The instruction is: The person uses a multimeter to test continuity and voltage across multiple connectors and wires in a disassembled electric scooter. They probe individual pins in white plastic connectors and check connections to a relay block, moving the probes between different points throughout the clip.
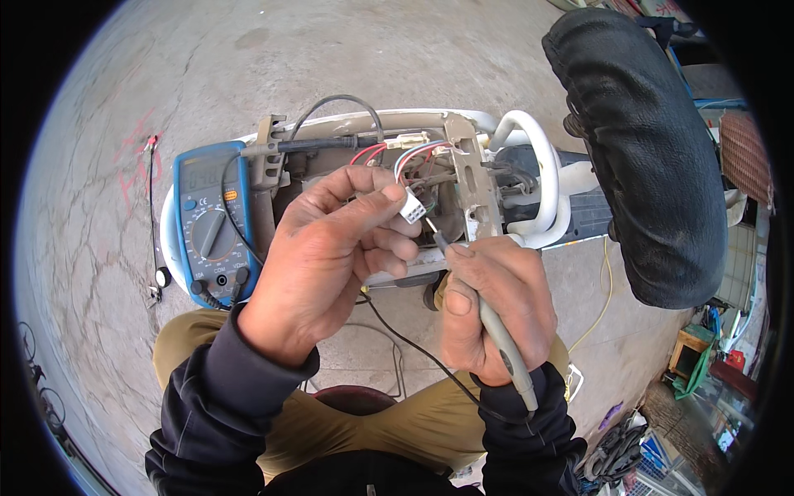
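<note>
Between thumb and fingers, my left hand [331, 244] pinches a white multi-pin wire connector [413, 208], its socket face turned toward my right. Red, blue and white wires [418, 155] run from it back into the open frame. My right hand [504, 306] grips a grey multimeter probe [499, 331], its metal tip close to the connector's openings; whether it touches I cannot tell. A blue multimeter [212, 219] lies on the left end of the frame, leads plugged in at its lower edge. A second probe [331, 143] lies along the frame's far side with its black cable looping above.
The scooter-like frame [484, 178] stretches across in front of me, with a white tubular bar [542, 178]. A black padded seat [641, 157] rises at the right. Keys [155, 293] lie on the concrete at left. Tools and clutter [653, 450] fill the lower right.
</note>
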{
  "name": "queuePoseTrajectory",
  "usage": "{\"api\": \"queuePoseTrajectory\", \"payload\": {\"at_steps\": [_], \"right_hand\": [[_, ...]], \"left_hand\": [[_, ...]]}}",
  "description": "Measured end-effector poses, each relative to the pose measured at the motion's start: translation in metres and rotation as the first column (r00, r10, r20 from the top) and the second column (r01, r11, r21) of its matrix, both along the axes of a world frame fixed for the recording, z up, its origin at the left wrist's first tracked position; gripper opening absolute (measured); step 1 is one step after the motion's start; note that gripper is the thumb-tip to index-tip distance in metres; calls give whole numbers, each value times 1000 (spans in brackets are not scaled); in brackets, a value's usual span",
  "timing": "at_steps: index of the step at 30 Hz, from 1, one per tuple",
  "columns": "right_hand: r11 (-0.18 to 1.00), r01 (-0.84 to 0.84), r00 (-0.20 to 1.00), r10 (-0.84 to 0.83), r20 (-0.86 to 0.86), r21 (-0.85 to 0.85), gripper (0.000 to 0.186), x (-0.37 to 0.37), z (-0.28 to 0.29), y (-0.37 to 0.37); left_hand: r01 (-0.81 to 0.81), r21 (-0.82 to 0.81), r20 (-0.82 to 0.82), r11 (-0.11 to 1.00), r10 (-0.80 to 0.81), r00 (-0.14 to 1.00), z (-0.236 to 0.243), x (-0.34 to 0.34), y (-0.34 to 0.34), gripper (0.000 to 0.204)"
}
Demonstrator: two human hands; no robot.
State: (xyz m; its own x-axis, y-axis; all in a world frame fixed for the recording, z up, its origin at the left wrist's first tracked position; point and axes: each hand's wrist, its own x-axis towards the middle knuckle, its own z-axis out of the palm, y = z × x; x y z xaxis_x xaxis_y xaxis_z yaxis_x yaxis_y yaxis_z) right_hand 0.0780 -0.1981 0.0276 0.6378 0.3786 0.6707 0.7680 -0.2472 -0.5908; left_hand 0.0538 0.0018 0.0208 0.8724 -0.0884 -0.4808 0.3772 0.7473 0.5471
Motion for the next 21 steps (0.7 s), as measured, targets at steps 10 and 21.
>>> {"api": "queuePoseTrajectory", "payload": {"at_steps": [10, 21], "right_hand": [[998, -13, 999, 11, -36, -63, 26, 1, 1, 0], [995, 15, 999, -20, -45, -103, 27, 1, -2, -3]], "left_hand": [[-3, 11, -1, 1000, 3, 1000, 1, 0, -2, 13], [1, 89, -4, 996, -1, 1000, 4, 0, -6, 17]]}}
